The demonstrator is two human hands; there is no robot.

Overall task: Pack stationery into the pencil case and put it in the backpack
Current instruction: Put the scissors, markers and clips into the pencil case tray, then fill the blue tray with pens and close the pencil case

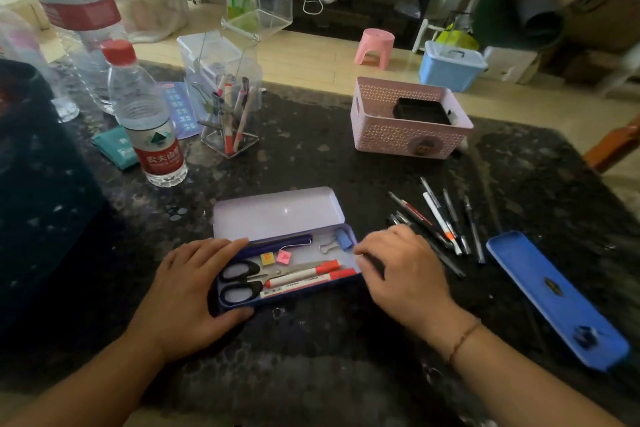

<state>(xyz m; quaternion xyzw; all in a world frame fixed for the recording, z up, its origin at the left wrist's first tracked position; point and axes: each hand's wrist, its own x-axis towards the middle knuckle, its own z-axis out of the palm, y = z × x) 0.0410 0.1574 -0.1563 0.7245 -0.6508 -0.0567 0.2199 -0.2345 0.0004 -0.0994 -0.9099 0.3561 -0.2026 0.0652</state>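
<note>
An open tin pencil case (277, 215) lies in the middle of the dark table, its lilac lid flat behind the tray. Inside are black-handled scissors (240, 279), two red-capped markers (304, 276), a purple pen (284, 242), small erasers (275, 257), a binder clip (329, 247) and a blue eraser (344, 238). My left hand (194, 291) grips the case's left end. My right hand (401, 270) rests at its right end, fingertips pinched on a dark pen (375, 262) at the rim. Loose pens (443, 218) lie just right of it. A dark backpack (38, 184) fills the left edge.
A blue tray (554, 295) lies at the right. A pink basket (408, 135) stands behind the pens. A water bottle (149, 121), larger bottles, a clear pen holder (228, 114) and a clear box crowd the back left.
</note>
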